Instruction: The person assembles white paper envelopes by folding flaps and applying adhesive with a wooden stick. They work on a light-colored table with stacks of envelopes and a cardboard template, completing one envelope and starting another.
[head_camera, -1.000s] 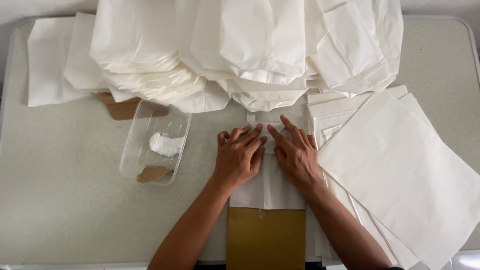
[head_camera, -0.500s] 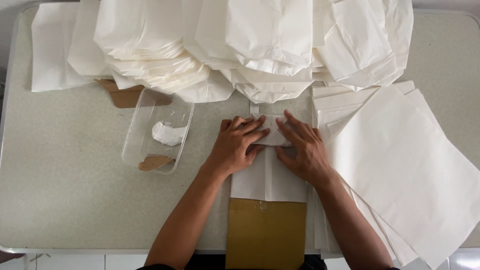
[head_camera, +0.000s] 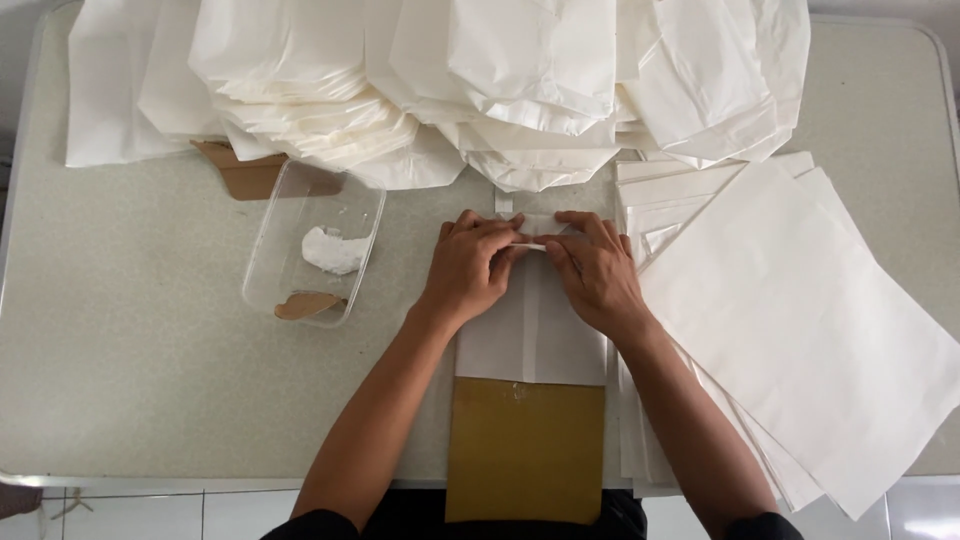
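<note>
A folded white paper piece (head_camera: 530, 335) lies in front of me on the table, over a brown cardboard board (head_camera: 525, 450). My left hand (head_camera: 470, 268) and my right hand (head_camera: 592, 270) both rest on its far end. Their fingertips pinch and lift the paper's top flap, which stands a little off the sheet between them. The flap's far edge is partly hidden by my fingers.
A clear plastic tub (head_camera: 315, 240) with white paste and a brown scrap sits to the left. Piles of finished white paper bags (head_camera: 500, 80) fill the back. A stack of flat white sheets (head_camera: 800, 320) lies at the right, overhanging the table's front edge (head_camera: 200, 482).
My fingers have drawn together at the paper's far end and raised the flap, where before both hands lay flat pressing on it. The view has shifted slightly.
</note>
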